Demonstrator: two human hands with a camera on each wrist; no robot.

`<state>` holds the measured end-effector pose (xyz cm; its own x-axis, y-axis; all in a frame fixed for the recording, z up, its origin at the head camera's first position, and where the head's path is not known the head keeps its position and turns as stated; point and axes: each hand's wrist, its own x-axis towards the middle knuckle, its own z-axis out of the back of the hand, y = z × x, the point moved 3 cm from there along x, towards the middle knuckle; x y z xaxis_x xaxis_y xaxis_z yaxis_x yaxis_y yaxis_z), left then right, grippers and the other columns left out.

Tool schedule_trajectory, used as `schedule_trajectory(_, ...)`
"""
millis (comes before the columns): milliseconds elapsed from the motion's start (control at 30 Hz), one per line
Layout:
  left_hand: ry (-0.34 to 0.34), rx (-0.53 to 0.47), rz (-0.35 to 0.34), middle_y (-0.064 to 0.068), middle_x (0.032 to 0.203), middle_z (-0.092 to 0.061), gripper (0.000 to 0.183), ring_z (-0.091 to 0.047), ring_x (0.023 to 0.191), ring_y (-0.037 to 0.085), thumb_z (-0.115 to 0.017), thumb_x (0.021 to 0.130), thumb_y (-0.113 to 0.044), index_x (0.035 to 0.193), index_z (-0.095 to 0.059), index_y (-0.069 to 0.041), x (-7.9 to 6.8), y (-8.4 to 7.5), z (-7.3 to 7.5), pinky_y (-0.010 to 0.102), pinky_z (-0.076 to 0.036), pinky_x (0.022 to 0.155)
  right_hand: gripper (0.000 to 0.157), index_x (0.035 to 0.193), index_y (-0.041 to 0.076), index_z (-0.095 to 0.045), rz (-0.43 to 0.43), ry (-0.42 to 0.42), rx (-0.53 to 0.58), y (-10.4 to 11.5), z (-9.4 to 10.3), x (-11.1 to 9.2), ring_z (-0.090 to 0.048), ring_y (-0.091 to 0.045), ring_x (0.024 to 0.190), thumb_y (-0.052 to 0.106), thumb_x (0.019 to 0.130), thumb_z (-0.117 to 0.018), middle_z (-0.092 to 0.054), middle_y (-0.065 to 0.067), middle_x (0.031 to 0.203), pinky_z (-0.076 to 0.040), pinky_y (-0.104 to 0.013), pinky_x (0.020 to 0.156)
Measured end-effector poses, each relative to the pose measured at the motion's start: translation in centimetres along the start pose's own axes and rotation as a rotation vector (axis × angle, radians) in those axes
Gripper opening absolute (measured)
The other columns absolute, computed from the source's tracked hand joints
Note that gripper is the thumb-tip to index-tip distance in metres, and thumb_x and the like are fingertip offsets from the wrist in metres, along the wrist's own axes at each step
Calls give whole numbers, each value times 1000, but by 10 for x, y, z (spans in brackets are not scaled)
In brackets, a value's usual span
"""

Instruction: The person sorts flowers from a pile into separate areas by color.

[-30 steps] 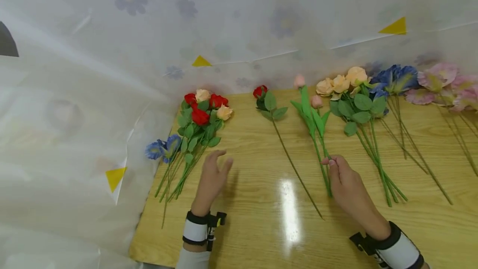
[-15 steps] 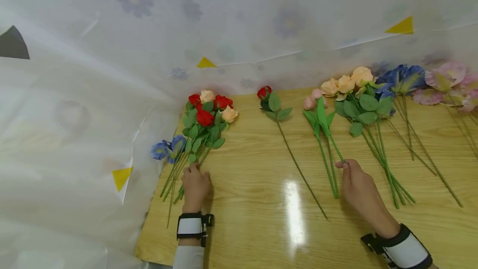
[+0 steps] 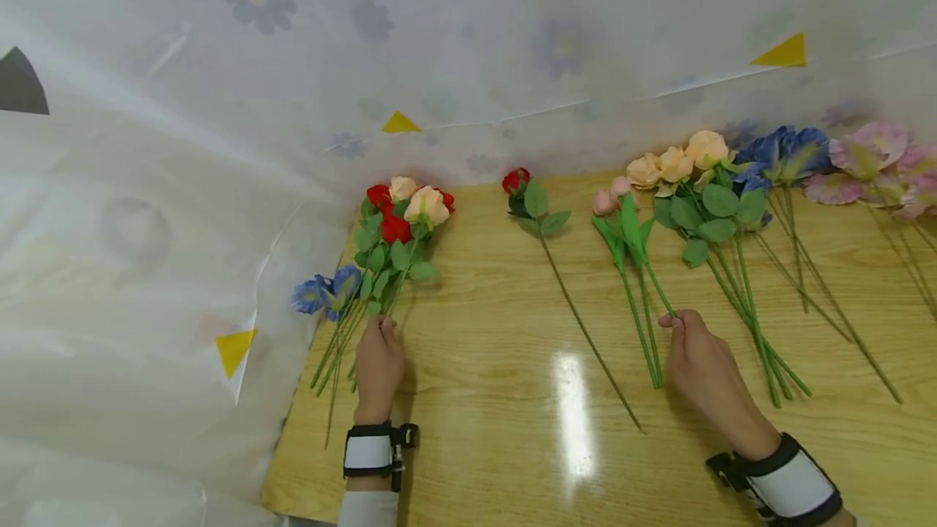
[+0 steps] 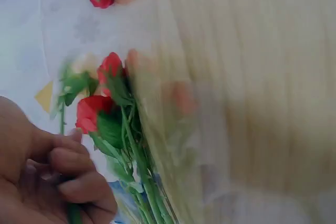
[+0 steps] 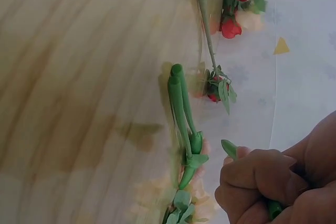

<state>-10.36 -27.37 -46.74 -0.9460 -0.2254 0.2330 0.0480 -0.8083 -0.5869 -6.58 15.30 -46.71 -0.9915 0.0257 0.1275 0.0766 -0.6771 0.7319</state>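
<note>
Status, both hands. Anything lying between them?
Left grip: holding peach rose by stem, over rose bunch. Right grip: holding tulip by stem. Between them: lone red rose, lying flat.

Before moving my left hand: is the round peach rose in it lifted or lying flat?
The peach rose is lifted: the left wrist view shows its stem, in the left hand, apart from the red roses.
</note>
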Motion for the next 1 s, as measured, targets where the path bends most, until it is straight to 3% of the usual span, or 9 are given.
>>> schedule_trajectory(100,-56,-80,-13,10,72,-52,34,-40,51,17,-33,108,-21,112,-59,1,1,-5,1,31,-33,47,37,116,-10,-51,-4,-4,-4,0,-1,2,-29,-9,38,15,108,-24,-38,-1,53,-29,-26,36)
schedule_trajectory(233,-131,-185,-51,5,67,-47,34,-37,48,15,-34,108,-22,109,-60,-1,2,-14,4,29,-31,45,37,115,-10,-51,1,-13,-6,0,-1,3,-28,-9,38,13,108,-24,-38,-1,52,-28,-25,35)
schedule_trajectory(367,-183,-270,-71,6,68,-47,33,-33,46,14,-34,108,-23,107,-60,-3,0,-24,6,29,-31,44,39,117,-12,-50,-5,2,-1,-1,-2,3,-29,-9,38,14,108,-23,-41,-3,54,-28,-25,35)
schedule_trajectory(467,-195,-322,-76,10,72,-49,33,-32,47,15,-34,108,-25,106,-59,-4,-2,-33,6,28,-30,46,39,120,-15,-48,-8,5,1,-3,-4,4,-30,-11,40,12,108,-24,-53,-12,64,-28,-26,36)
schedule_trajectory(600,-178,-404,-79,15,75,-49,35,-30,50,15,-34,108,-28,105,-59,-3,-4,-46,6,29,-29,49,39,129,-21,-41,-26,35,5,-5,-6,5,-38,-14,46,9,106,-29,-56,-19,77,-31,-28,39)
schedule_trajectory(700,-157,-477,-94,15,75,-46,32,-29,51,14,-35,108,-24,104,-57,-2,-5,-54,3,28,-29,51,42,135,-21,-35,-31,52,-6,-5,-7,4,-44,-18,53,8,105,-37,-52,-16,77,-35,-31,45)
schedule_trajectory(800,-114,-581,-141,17,73,-44,28,-32,52,17,-33,108,-17,104,-54,1,-6,-64,0,26,-32,52,42,133,-19,-41,29,-1,-37,-4,-7,3,-50,-28,65,6,100,-51,-53,-20,83,-40,-42,58)
schedule_trajectory(900,-39,-689,-199,22,76,-51,27,-45,60,25,-31,108,-10,108,-51,7,-5,-76,-4,27,-41,58,39,126,-16,-50,114,-73,-69,1,-7,0,-49,-40,82,2,93,-61,-54,-27,93,-37,-53,73)
schedule_trajectory(1000,61,-779,-236,24,88,-62,27,-58,79,31,-30,107,-8,113,-48,11,-7,-90,-8,33,-48,74,36,121,-14,-54,188,-105,-46,9,-7,-2,-48,-45,93,2,90,-66,-55,-30,102,-32,-58,81)
